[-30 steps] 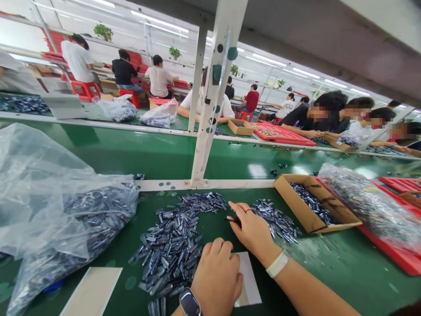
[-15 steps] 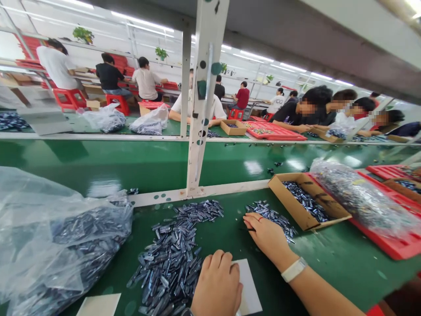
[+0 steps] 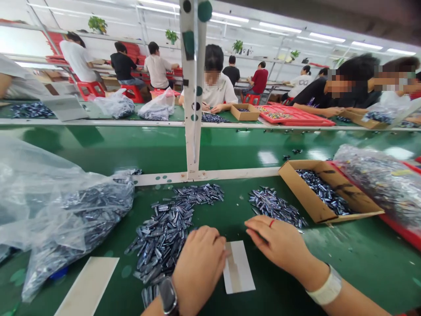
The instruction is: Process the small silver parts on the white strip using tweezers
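Note:
My left hand [image 3: 200,263], a dark watch on its wrist, is over the right edge of a large heap of small dark blue-grey glossy plastic pieces [image 3: 161,241]. Its fingers are curled together, and whatever may be in them is hidden. Just beside its fingertips a white card [image 3: 241,267] with a beige strip lies on the green bench. My right hand [image 3: 276,241], with a red ring and a pale wristband, hovers right of the card. Its thumb and fingers are a little apart, with nothing visible between them. Behind it lies a smaller pile of similar pieces [image 3: 274,204].
A large clear bag [image 3: 88,206] of pieces and a pale card strip [image 3: 87,287] are at left. An open cardboard box [image 3: 301,193] of pieces stands at right, by a filled plastic bag [image 3: 378,188]. A white post [image 3: 192,145] rises ahead. Several people sit beyond.
My right hand has come back from the smaller pile towards the card, and the dark piece at its fingertips no longer shows. My left hand has uncovered more of the card. The camera view has shifted.

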`<state>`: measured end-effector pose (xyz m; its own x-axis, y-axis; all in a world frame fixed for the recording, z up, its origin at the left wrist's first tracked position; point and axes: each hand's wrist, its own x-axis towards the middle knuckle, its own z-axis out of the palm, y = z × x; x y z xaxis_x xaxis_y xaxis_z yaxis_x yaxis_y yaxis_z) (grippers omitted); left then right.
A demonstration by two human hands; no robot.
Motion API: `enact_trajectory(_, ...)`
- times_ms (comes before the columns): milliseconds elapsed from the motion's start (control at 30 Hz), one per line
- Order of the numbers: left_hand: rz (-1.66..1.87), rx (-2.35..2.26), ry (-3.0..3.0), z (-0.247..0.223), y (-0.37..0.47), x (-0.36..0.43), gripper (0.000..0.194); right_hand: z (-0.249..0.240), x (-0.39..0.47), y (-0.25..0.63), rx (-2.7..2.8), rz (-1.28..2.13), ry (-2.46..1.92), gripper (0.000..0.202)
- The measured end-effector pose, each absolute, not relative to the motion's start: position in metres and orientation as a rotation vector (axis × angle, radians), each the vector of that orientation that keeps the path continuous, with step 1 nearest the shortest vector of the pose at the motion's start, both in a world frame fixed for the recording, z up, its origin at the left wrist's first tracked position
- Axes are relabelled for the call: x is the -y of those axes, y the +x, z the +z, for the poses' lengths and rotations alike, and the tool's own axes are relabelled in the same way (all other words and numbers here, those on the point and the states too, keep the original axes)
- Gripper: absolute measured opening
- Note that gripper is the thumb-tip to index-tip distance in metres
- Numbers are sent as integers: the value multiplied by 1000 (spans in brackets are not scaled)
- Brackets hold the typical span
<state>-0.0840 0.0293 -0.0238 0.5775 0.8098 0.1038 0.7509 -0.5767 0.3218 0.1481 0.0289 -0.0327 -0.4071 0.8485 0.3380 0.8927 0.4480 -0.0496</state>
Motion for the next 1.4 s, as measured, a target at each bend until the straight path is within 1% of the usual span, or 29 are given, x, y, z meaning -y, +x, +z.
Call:
enact_trajectory(100, 340, -1598, 2567, -16, -99, -40, 18, -37, -12, 146, 2574, -24, -1272, 24)
enact_trajectory(200, 292, -1754, 2526, -11, -112, -47, 18, -43, -9, 147, 2642, 80, -1159, 27)
enact_trajectory(367, 269, -1730, 2504, -11, -116, -50, 19, -41, -23, 150, 2668, 181, -1062, 29)
enact_trajectory(533, 390, -1660, 2421, -16, -111, -52, 18, -27, -33, 151, 2665, 184, -1048, 27)
enact_trajectory(600, 490, -1560, 2368, -18, -106, -48, 19, -26, -34, 152, 2517, 288, -1043, 26)
enact_trajectory(667, 546, -1409, 2315, -20, -98, -43, 24, -29, -35, 151, 2233, 506, -1017, 24)
enact_trajectory(733, 521, -1280, 2253, -22, -90, -36, 27, -34, -37, 149, 1880, 763, -985, 42)
enact_trajectory(767, 495, -1246, 2214, -23, -85, -34, 25, -38, -38, 146, 1721, 873, -980, 48)
enact_trajectory(833, 456, -1241, 2130, -26, -78, -31, 19, -44, -41, 142, 1510, 1016, -985, 53)
enact_trajectory(1000, 385, -1291, 2177, -32, -72, -35, 12, -49, -46, 138, 1371, 1160, -1006, 61)
enact_trajectory(1133, 388, -1301, 2282, -36, -74, -36, 6, -49, -45, 143, 1182, 1503, -1006, 63)
enact_trajectory(1200, 438, -1303, 2303, -37, -75, -35, 8, -49, -45, 146, 1088, 1595, -1015, 65)
enact_trajectory(1400, 465, -1279, 2499, -36, -78, -35, 17, -46, -46, 147, 945, 1685, -1150, 71)
